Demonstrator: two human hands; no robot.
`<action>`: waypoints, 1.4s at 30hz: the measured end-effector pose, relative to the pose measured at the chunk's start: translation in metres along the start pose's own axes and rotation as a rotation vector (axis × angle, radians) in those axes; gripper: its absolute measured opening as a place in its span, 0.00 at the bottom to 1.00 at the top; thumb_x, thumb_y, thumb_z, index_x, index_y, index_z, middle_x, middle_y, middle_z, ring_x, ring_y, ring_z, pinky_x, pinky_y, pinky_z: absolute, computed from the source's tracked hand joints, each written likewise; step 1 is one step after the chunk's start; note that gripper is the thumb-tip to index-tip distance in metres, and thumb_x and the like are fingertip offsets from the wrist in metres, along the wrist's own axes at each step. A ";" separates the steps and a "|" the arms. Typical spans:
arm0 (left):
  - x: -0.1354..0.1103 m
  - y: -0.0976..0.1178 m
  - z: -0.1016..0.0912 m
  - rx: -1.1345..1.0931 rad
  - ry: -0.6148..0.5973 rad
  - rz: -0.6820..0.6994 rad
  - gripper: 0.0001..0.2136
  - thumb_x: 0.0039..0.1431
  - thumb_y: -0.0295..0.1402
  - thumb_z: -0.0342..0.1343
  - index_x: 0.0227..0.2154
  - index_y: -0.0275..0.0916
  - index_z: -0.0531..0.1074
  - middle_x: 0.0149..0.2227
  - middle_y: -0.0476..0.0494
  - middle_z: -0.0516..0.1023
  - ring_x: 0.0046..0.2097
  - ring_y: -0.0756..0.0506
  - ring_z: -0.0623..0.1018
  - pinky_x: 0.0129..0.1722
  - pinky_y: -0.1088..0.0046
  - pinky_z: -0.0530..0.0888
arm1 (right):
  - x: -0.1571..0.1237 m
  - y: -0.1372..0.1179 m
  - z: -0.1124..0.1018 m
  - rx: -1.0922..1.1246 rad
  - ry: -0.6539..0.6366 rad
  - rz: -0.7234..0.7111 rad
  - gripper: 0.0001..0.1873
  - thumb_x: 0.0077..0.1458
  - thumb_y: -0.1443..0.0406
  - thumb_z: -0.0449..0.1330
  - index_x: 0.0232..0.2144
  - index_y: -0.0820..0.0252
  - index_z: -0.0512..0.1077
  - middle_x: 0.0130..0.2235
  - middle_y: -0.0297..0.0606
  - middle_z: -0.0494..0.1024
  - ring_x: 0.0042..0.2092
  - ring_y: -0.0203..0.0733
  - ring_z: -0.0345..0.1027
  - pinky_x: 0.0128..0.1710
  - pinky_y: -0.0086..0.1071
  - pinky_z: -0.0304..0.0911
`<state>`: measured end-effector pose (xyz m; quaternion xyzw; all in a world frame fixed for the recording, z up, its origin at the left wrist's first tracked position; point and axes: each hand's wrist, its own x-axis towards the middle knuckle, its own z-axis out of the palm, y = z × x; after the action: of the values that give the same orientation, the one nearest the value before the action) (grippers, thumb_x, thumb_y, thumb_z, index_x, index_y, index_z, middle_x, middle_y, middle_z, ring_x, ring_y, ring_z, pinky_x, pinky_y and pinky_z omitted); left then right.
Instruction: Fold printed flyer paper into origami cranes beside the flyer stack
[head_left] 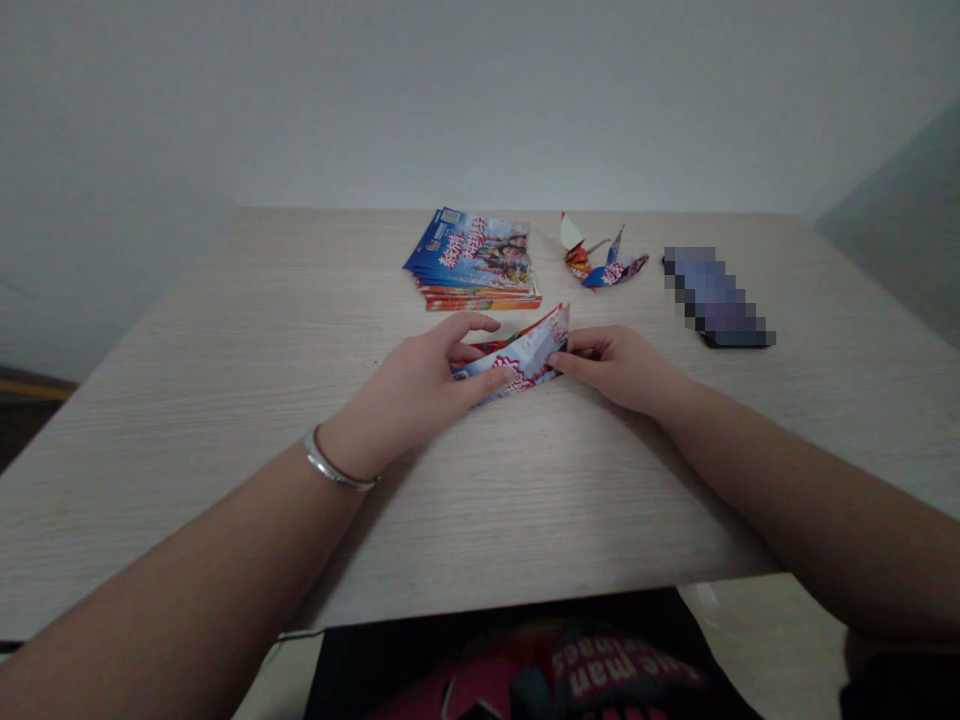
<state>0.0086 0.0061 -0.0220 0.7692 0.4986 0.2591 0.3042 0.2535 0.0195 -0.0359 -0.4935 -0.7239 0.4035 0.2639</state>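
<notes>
A folded sheet of printed paper [534, 348], pale blue with red lettering outside and red within, is held between both hands above the table. My left hand [427, 380] grips its left end, thumb on the near face and fingers behind. At the right end, my right hand [619, 365] pinches the paper between thumb and fingers. The fold stands partly apart along its upper edge, rising to a point at the right. Part of the far side is hidden by my left hand.
A fanned stack of printed leaflets [480, 255] lies beyond my hands. Folded paper cranes [611, 270] sit to its right, close together. A phone [716, 300], blurred out, lies farther right on the pale wooden table [225, 330]. A wall [480, 100] stands behind.
</notes>
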 end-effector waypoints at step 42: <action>0.008 0.018 0.024 -0.773 0.140 -0.202 0.08 0.54 0.34 0.64 0.35 0.38 0.75 0.30 0.48 0.76 0.29 0.52 0.75 0.27 0.76 0.75 | -0.003 -0.014 0.016 0.258 0.233 -0.092 0.11 0.53 0.59 0.67 0.38 0.55 0.74 0.32 0.33 0.78 0.30 0.36 0.69 0.30 0.33 0.63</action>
<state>0.0396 0.0027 -0.0240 0.5257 0.4569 0.4481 0.5605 0.2352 0.0087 -0.0321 -0.4653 -0.6523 0.4209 0.4253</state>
